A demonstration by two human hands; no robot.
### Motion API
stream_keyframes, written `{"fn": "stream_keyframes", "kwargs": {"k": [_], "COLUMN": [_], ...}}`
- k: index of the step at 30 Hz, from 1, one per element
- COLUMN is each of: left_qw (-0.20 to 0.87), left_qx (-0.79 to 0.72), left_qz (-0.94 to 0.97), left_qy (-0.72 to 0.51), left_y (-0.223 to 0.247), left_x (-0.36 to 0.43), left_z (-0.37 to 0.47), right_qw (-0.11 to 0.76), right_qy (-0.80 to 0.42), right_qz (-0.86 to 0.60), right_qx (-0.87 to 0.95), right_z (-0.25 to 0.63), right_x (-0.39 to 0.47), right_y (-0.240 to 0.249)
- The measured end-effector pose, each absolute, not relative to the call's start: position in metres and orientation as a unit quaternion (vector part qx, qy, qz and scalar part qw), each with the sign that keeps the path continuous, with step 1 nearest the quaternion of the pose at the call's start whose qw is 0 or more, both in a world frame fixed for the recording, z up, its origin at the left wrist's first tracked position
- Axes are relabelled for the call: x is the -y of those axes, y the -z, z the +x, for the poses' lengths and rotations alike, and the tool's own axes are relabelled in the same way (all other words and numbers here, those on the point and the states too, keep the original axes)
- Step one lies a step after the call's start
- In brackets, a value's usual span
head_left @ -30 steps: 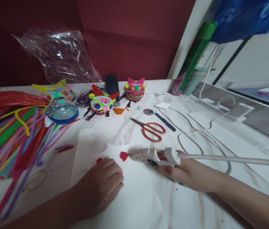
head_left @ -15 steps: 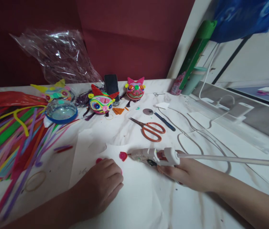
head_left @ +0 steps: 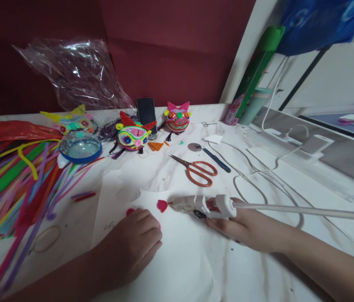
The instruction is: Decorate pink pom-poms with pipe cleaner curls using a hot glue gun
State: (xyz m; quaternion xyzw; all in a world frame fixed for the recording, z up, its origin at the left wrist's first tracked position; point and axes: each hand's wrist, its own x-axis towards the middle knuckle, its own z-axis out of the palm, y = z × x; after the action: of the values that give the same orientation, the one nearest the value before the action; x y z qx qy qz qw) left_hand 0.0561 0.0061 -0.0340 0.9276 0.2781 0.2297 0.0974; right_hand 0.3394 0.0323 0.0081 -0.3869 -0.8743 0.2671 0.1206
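My right hand [head_left: 236,228] is wrapped round a white glue gun [head_left: 203,206] with a cord running off to the right. The gun's tip points left and is at the edge of a small red and pink heart-shaped piece [head_left: 161,206] on white paper [head_left: 177,260]. My left hand [head_left: 140,239] rests on the paper with its fingers curled together. Another pink-red piece [head_left: 130,212] shows just beyond its knuckles, and a bit of pink shows by its fingertips. What the left fingers hold, if anything, is hidden.
Orange-handled scissors [head_left: 199,172] and a dark blue tool [head_left: 216,160] lie beyond the gun. Decorated animal heads [head_left: 133,134] and a phone [head_left: 146,113] stand at the back. Coloured strips [head_left: 10,180] and a blue-rimmed bowl [head_left: 81,147] are left; looped cables [head_left: 269,172] lie right.
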Motion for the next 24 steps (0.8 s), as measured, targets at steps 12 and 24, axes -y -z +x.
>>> {"fn": "stream_keyframes", "kwargs": {"k": [12, 24], "left_qw": [0.092, 0.087], "left_qx": [-0.279, -0.277], "left_qz": [0.927, 0.93], "left_qy": [-0.232, -0.225], "left_y": [0.034, 0.034], "left_x": [-0.006, -0.008], "left_z": [0.056, 0.055], "right_qw": [0.12, 0.184], "right_qy": [-0.401, -0.464], "right_qz": [-0.46, -0.478], "right_qx": [0.783, 0.723], "right_z": [0.344, 0.351], "right_x": [-0.032, -0.028], "right_y": [-0.004, -0.006]}}
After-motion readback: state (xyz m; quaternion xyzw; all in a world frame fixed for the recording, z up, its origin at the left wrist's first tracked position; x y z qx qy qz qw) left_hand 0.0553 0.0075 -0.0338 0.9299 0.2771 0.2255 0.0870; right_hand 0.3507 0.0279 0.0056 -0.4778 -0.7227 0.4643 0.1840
